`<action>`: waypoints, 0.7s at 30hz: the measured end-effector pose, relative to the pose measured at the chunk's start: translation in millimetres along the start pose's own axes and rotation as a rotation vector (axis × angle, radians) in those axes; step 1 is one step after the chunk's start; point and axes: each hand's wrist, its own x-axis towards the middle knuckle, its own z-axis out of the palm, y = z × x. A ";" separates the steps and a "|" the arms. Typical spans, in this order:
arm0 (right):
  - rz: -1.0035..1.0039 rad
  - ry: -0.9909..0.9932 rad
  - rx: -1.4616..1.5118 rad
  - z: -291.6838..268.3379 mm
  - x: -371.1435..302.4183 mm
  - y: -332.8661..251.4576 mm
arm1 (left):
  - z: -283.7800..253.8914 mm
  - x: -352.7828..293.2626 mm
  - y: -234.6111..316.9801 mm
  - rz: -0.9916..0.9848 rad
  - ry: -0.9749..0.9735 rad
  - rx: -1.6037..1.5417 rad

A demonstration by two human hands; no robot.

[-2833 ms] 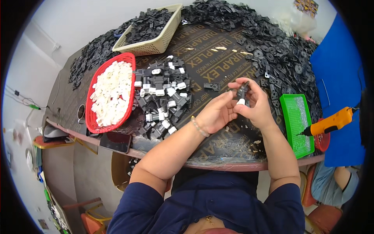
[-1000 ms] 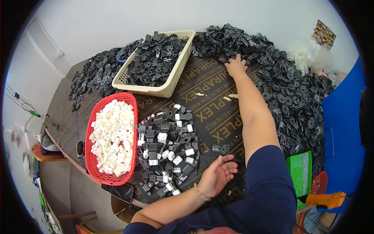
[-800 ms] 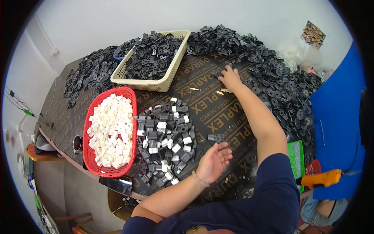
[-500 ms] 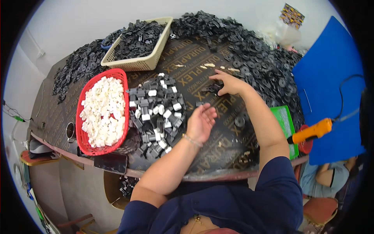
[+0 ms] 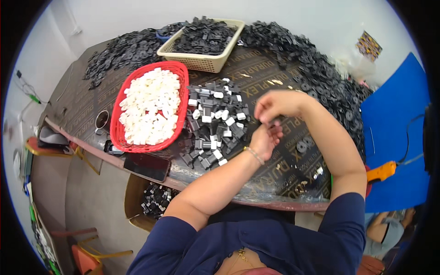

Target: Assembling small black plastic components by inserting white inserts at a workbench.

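My left hand (image 5: 267, 141) is above the middle of the table with its fingers curled. Just beyond it, my right hand (image 5: 280, 105) bends down from the right, its fingertips drawn together and slightly blurred, close to the left fingertips. Whatever sits between the fingers is too small and smeared to make out. Left of both hands lies a heap of black plastic pieces with white caps (image 5: 215, 121). A red basket (image 5: 184, 98) full of small white plastic pieces stands left of that heap.
Behind stands a cream basket (image 5: 201, 62) of black parts. Piles of black parts (image 5: 321, 78) line the back and right. A phone (image 5: 147, 166) and a metal cup (image 5: 102, 120) are near the front-left edge. Below is a box (image 5: 137, 201); at right, an orange-handled tool (image 5: 381, 172) before a blue panel (image 5: 396, 133).
My right hand has come back from the loose black parts toward my left hand, its fingers closing. My left hand's fingers have curled in. The whole view has shifted.
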 end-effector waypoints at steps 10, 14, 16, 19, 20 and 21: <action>-0.666 0.528 0.674 -103.0 103.8 -162.1 | 0.0 -8.1 4.5 -0.066 0.066 -0.006; -0.448 0.839 0.203 -124.4 84.9 -42.4 | 9.4 -9.1 2.7 -0.077 0.085 -0.019; -0.243 0.965 0.021 -121.2 60.2 17.0 | 10.1 -11.5 3.5 -0.060 0.073 -0.008; -0.083 1.140 -0.357 -122.8 34.3 113.6 | 10.4 -8.4 3.6 -0.067 0.042 -0.003; -0.044 1.149 -0.464 -112.9 29.6 133.6 | 8.6 -8.0 4.7 -0.061 0.042 -0.006; 0.008 1.097 -0.414 -98.0 26.8 141.8 | 7.0 -8.0 5.5 -0.063 0.046 -0.009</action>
